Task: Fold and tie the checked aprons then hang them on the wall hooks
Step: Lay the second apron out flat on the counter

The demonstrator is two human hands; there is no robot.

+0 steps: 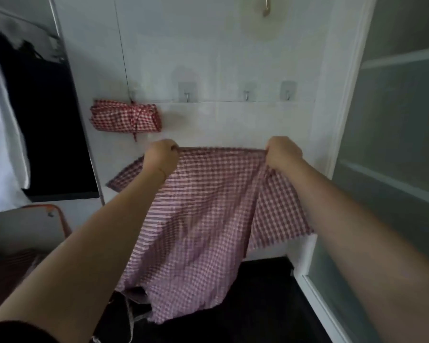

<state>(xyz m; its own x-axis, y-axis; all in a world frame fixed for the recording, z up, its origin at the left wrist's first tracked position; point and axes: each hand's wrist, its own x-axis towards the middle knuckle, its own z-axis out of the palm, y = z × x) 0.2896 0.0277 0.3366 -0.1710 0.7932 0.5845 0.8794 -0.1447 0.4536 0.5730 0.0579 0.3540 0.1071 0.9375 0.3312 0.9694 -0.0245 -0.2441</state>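
Both hands are up in front of the white wall point(233, 120), holding a red-and-white checked apron point(198, 219) stretched out by its top edge. The left hand point(162, 154) has its fingers curled round one end of that edge, the right hand point(281, 152) grips the other end the same way, so the cloth hangs down loose and a bit blurry between the forearms.

Up on the wall, a row of hooks point(187, 95) sits just above the apron's top edge. Left of those, a folded apron bundle point(125, 116), tied with its own strap, already hangs from the leftmost hook. Further left of the bundle there's dark clothing point(47, 120) hanging, and a frosted glass door point(394, 169) is off to the wall's right.
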